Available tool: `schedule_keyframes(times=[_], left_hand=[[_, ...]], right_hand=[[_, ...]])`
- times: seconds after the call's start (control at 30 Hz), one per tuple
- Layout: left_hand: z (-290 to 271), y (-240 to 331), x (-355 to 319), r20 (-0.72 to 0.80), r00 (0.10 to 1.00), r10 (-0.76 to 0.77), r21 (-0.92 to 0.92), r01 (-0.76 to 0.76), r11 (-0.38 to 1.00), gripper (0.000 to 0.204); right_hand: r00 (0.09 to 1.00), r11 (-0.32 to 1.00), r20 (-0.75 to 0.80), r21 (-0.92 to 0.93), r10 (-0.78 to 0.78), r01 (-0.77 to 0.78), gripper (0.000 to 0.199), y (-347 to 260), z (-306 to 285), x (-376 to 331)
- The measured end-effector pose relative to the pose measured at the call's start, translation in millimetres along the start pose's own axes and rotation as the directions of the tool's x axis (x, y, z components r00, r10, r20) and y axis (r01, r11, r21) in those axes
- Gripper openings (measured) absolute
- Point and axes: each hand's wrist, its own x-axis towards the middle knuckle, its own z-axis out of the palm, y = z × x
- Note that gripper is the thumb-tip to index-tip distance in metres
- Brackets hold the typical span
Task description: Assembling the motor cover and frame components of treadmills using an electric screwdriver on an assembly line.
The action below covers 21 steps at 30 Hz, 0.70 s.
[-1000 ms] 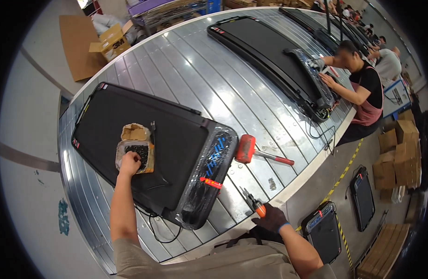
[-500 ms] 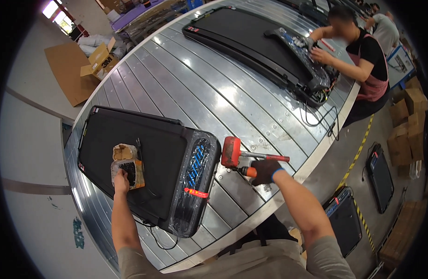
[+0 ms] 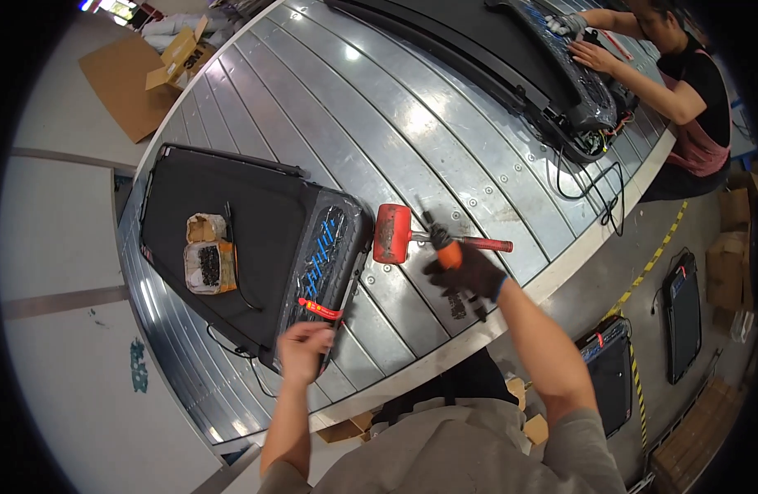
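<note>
A black walking-pad treadmill (image 3: 255, 193) lies on the metal-slatted table, clear film over its end panel. My left hand (image 3: 303, 352) is bare, its fingers pinched together over the near end of that panel, beside a red label (image 3: 320, 309). Whatever sits between its fingertips is too small to make out. In a dark glove, my right hand (image 3: 469, 276) grips an orange-and-black power screwdriver (image 3: 447, 251), bit pointing away from me. Beneath the screwdriver, a red-headed mallet (image 3: 391, 234) rests on the slats. A taped-up box (image 3: 208, 280) of small dark pieces, apparently screws, stands on the treadmill's belt.
At the far right a person (image 3: 683, 90) works with both hands on another treadmill (image 3: 469, 49), whose loose cable (image 3: 613, 189) trails on the table. More treadmills (image 3: 683, 321) stand on the floor at right near yellow-black tape. An open carton (image 3: 181, 62) sits at the far left.
My left hand has left the box and moved right and nearer, to the panel's near end. The screwdriver has risen and turned to point away. The view has shifted.
</note>
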Motion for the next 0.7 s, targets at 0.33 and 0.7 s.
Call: schedule_keyframes(times=[0.33,0.7], left_hand=[[118.7,-48.8,-62.4,0.222,0.933,-0.283,-0.564,0.359,0.744,0.016],[111.0,-40.1,-53.5,0.324,0.938,-0.127,-0.885,0.348,0.311,0.015]], right_hand=[[0.896,0.918,-0.265,0.08,-0.355,0.388,0.031,-51.1,-28.0,71.7],[0.94,0.452,0.32,-0.86,0.115,0.238,0.055,-31.5,39.0,-136.0]])
